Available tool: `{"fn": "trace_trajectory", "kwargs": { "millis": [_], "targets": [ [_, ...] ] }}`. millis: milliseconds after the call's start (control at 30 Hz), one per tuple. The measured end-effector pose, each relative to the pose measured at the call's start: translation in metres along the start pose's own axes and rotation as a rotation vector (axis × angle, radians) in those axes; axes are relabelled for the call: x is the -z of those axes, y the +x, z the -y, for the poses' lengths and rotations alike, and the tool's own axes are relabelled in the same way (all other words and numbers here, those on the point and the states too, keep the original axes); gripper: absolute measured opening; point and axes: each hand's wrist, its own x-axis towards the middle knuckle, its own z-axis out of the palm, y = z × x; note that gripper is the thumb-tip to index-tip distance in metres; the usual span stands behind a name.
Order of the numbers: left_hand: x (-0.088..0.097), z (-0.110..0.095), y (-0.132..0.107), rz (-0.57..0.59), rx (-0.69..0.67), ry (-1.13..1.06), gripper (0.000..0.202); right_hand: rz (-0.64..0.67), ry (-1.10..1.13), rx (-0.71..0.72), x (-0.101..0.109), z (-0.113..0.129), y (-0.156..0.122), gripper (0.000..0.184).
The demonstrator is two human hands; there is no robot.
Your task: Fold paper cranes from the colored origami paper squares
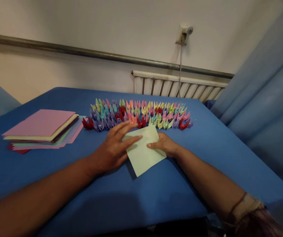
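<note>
A pale green square of paper point(145, 154) is tilted a little above the blue surface, in front of the rows of paper cranes. My right hand point(167, 144) pinches its right side, thumb on top and the other fingers hidden behind. At the upper left edge is my left hand point(116, 143), its fingers stretched out and apart. The left thumb lies over the sheet's face, though I cannot tell whether it presses on it. Several rows of folded paper cranes point(131, 115) in red, purple, pink, yellow, green and blue stand just beyond both hands.
A stack of coloured paper sheets point(41, 123), pink on top, lies to the left on the blue-covered table point(230, 158). Behind are a metal rail point(94, 54), a radiator point(181, 80) and a plugged-in cord point(181, 65). Blue curtains point(267, 89) hang at the right.
</note>
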Motion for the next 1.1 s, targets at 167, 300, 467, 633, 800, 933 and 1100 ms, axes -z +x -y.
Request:
{"fn": "trace_trajectory", "kwargs": {
  "millis": [167, 300, 467, 633, 800, 933, 1100],
  "targets": [
    [-0.009, -0.007, -0.001, 0.223, -0.107, -0.013, 0.015, -0.079, -0.321, 0.1, 0.006, -0.01, 0.007, 0.045],
    [-0.021, 0.004, -0.003, 0.274, 0.099, -0.046, 0.014, -0.371, -0.789, 0.378, 0.01, -0.004, 0.006, 0.035],
    [-0.03, 0.015, -0.004, 0.32, 0.289, -0.135, 0.026, -0.053, -0.883, 0.366, 0.002, 0.018, -0.013, 0.032],
    [-0.031, 0.018, -0.003, 0.326, 0.361, -0.167, 0.032, -0.058, -1.163, 0.191, 0.005, 0.015, -0.012, 0.021],
    [-0.028, 0.023, -0.006, 0.332, 0.404, -0.049, 0.029, -0.117, -1.308, 0.106, 0.011, 0.015, -0.01, 0.018],
    [-0.027, 0.02, -0.007, 0.243, 0.391, 0.067, 0.032, -0.221, -1.397, 0.012, 0.01, 0.021, -0.014, 0.028],
    [-0.026, 0.002, -0.005, 0.363, 0.091, -0.018, 0.035, -0.287, -1.521, -0.018, 0.006, 0.02, -0.018, 0.021]
  ]
}}
